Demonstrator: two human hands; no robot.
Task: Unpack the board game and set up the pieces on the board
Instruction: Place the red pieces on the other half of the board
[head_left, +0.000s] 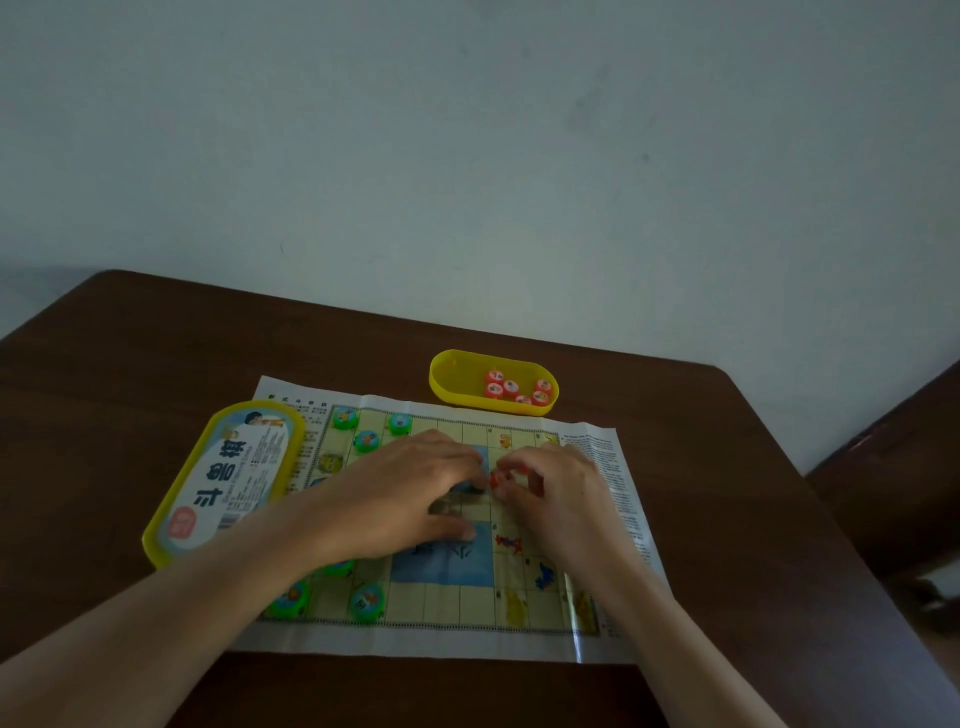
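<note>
A paper game board (447, 613) lies flat on the dark wooden table (727, 467). Several green pieces (368, 440) stand on its left columns, far and near. My right hand (556, 493) pinches a red piece (496, 479) over the middle of the board. My left hand (410, 493) rests on the board right beside it, fingers curved down, fingertips meeting the red piece; a dark piece seems to lie under them. The yellow tray (452, 387) behind the board holds several red pieces (511, 387).
The yellow box lid (228, 478) with a printed label lies upside-up at the board's left edge, partly over the paper. A dark chair or bench (893, 483) stands past the table's right edge. A pale wall rises behind the table.
</note>
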